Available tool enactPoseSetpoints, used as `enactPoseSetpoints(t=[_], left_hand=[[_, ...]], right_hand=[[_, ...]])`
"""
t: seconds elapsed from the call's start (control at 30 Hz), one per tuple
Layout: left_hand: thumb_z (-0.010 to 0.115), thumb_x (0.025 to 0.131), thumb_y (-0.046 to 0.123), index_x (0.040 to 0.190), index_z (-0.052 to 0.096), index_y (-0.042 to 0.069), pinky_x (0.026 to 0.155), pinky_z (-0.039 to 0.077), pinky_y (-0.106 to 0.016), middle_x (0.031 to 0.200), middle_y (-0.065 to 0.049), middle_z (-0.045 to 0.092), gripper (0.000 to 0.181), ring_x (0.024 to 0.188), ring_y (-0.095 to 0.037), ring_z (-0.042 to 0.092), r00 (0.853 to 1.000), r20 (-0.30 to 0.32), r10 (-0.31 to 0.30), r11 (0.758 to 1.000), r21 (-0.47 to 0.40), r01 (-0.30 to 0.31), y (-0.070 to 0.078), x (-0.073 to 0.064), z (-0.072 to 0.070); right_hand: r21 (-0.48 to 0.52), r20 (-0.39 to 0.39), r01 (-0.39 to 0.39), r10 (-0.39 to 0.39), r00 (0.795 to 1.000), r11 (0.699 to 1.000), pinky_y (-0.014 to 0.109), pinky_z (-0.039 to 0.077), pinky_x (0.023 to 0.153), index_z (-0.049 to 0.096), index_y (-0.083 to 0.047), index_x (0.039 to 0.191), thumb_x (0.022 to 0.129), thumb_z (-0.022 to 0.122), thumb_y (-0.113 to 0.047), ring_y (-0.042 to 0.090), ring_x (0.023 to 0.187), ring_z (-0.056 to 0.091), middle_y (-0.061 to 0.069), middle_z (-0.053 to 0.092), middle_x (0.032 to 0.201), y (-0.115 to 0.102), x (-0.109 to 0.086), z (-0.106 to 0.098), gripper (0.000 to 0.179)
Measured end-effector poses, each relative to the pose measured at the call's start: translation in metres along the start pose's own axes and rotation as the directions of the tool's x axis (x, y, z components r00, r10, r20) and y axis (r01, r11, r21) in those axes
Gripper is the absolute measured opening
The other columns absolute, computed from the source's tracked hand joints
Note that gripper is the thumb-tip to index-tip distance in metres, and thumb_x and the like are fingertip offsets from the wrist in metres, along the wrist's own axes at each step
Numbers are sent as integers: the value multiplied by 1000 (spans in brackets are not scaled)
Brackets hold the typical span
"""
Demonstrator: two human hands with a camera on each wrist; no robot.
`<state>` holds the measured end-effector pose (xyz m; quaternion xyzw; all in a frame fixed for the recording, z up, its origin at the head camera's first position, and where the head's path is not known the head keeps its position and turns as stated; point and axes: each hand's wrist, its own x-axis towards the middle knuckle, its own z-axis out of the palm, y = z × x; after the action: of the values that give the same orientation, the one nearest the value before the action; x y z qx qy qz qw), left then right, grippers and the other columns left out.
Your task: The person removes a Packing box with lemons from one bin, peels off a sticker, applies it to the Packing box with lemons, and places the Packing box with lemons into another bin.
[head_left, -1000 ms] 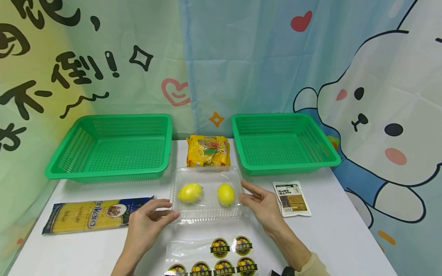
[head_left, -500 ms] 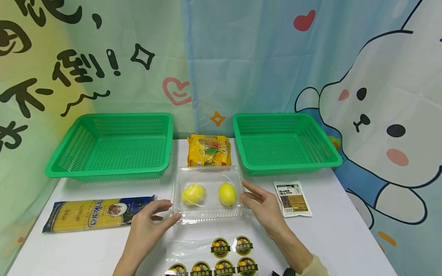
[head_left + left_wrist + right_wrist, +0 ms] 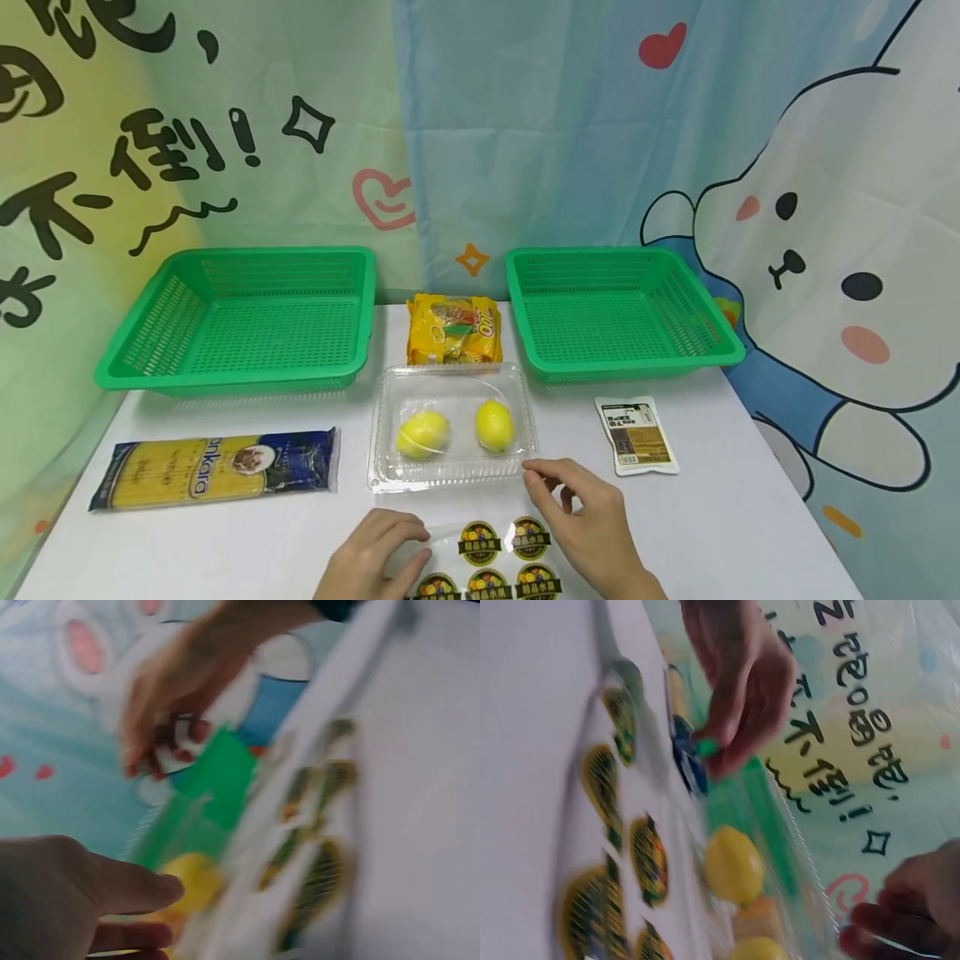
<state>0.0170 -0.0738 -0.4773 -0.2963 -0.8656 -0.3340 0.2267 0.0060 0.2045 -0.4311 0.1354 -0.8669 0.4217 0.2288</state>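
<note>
A clear plastic clamshell box point(image 3: 450, 477) lies on the white table, with a left lemon point(image 3: 423, 434) and a right lemon point(image 3: 495, 426) visible through the plastic. In front of it is a transparent sheet of round fruit stickers point(image 3: 480, 543). My left hand point(image 3: 375, 557) is over the sheet's left side, fingers loosely bent and holding nothing; whether it touches the sheet cannot be told. Close to the box's near right corner is my right hand point(image 3: 588, 523), fingers loosely curled with nothing visible in them. Both wrist views are blurred; the right one shows a lemon point(image 3: 733, 864).
A green basket point(image 3: 232, 385) stands at the back left and another green basket point(image 3: 630, 367) at the back right. Between them sits a yellow food packet point(image 3: 453, 329). Left lies a pack of pasta point(image 3: 217, 469); right, a small white-and-brown pouch point(image 3: 637, 435). A printed curtain point(image 3: 525, 125) hangs behind.
Both hands have left the sides of the box and come nearer to me, the left one also moving right over the sticker sheet. The left lemon has shifted slightly right and nearer.
</note>
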Motion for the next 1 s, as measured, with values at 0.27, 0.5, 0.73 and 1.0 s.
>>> enactPoseSetpoints(t=[0.27, 0.5, 0.73, 1.0], left_hand=[[92, 70, 21, 98, 76, 18, 79, 54, -25, 101, 7, 72, 33, 89, -11, 60, 994, 105, 27, 986, 158, -44, 2, -12, 42], [91, 71, 19, 94, 75, 18, 69, 48, -22, 93, 9, 61, 28, 81, -9, 52, 995, 94, -11, 992, 128, -2, 0, -18, 56], [83, 78, 14, 83, 73, 20, 67, 39, -16, 83, 12, 57, 14, 75, -5, 46, 999, 0, 51, 994, 100, -51, -3, -19, 64], [32, 115, 38, 79, 69, 21, 65, 35, -16, 81, 12, 56, 54, 73, -6, 47, 995, -77, 63, 990, 130, -53, -2, -19, 67]], right_hand=[[-173, 392, 54, 18, 920, 983, 17, 51, 61, 77, -18, 107, 97, 76, -24, -8, 73, 59, -11, 75, 101, -5, -25, 20, 11], [-230, 470, 71, 47, 882, 971, 26, 58, 66, 77, -19, 108, 98, 75, -31, 3, 85, 70, -10, 76, 102, 2, -34, 31, 15], [-240, 467, 84, 40, 883, 967, 26, 58, 67, 78, -16, 107, 97, 76, -30, 3, 84, 68, -10, 73, 98, 2, -34, 34, 17], [-216, 396, 191, -93, 914, 958, 15, 52, 67, 79, -17, 99, 90, 83, -21, -3, 81, 58, -14, 63, 93, 4, -39, 38, 10]])
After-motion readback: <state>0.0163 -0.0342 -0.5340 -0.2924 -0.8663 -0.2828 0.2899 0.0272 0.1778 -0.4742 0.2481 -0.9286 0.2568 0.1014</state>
